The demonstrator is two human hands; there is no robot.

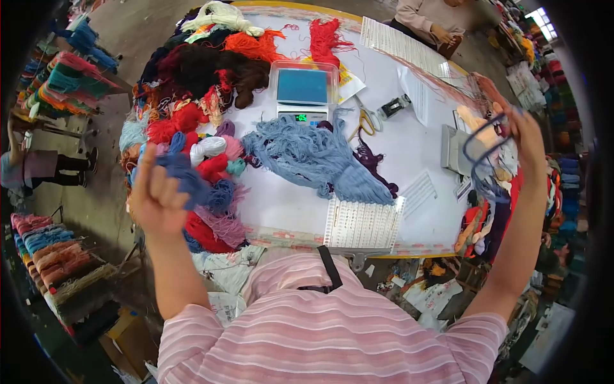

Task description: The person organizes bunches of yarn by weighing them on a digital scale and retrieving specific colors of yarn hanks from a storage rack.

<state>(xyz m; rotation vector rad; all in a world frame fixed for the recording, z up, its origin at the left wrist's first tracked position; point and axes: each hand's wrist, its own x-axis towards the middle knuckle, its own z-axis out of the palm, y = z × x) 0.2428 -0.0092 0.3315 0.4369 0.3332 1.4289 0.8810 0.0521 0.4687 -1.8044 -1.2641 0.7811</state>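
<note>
At the left, my left hand (160, 192) is closed round a ball of dark blue yarn (185, 179), in front of the heaped yarn. On the right, my raised right hand (526, 137) is closed on loops of dark blue yarn (480, 150) that hang above the table's right side. A large bundle of light blue yarn (307, 153) lies mid-table, just below a digital scale (302, 88) with a blue top and a lit green display. Dark purple yarn (368, 160) lies beside the light blue bundle.
Multicoloured yarn (211, 70) is piled along the left of the white table (275, 221). Scissors (366, 118), a black device (394, 107), a grey device (455, 150) and a punched card (361, 224) lie on it. Another person (428, 22) sits at the far side. Yarn racks (57, 256) stand left.
</note>
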